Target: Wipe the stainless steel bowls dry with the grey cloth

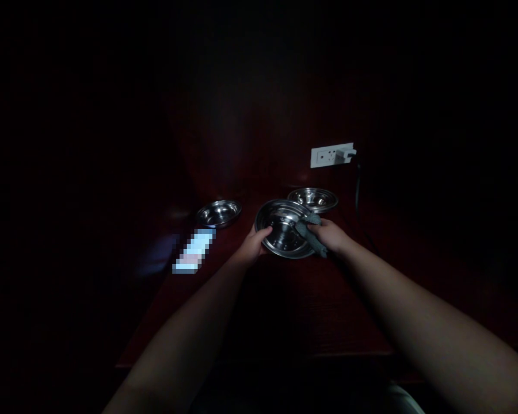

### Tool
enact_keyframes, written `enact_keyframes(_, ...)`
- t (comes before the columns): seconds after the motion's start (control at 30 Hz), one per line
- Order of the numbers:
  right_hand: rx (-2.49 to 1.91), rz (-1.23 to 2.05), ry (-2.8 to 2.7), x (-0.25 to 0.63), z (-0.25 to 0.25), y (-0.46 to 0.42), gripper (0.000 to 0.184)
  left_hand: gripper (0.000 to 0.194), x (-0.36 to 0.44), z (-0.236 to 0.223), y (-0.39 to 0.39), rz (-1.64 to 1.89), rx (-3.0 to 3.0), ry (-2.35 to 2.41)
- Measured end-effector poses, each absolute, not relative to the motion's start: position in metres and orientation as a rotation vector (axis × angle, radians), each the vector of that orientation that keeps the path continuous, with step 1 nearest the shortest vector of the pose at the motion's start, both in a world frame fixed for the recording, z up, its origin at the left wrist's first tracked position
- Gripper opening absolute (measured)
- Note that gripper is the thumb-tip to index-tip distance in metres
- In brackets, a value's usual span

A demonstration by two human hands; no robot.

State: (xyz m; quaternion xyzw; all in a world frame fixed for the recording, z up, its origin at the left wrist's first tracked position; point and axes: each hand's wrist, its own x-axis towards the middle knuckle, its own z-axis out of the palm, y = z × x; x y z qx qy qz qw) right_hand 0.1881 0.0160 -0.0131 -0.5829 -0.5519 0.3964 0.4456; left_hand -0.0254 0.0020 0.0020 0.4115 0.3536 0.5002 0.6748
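My left hand [252,246] grips the left rim of a shiny steel bowl [280,233], which is tilted up toward me above the dark red table [311,310]. At the bowl's right rim, my right hand [330,234] is closed on a grey cloth [309,231]. The cloth lies over the rim and reaches into the bowl. Two more steel bowls rest flat on the table: one [218,213] to the left, one [313,199] just behind the held bowl.
A white wall socket strip [332,154] with a plug and a dark cable [357,187] sits behind the bowls. A bright blurred rectangle [194,250] lies at the table's left edge. The surroundings are very dark.
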Motion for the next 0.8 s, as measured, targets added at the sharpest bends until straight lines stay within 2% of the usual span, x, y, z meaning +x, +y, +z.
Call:
enact_keyframes(0.23,-1.412,1.054,-1.334,0.186,-0.006,0.009,0.020,0.035,-0.031,0.004,0.003,1.103,0.949,0.867)
enact_keyframes(0.63,-1.397,1.085,-1.435,0.193,-0.009,0.009,0.020,0.031,-0.040,0.007,0.001,0.987,0.984,0.858)
enact_keyframes(0.8,-1.418,1.095,-1.488,0.191,-0.003,0.005,0.017,0.022,-0.045,0.003,0.003,0.888,0.978,0.862)
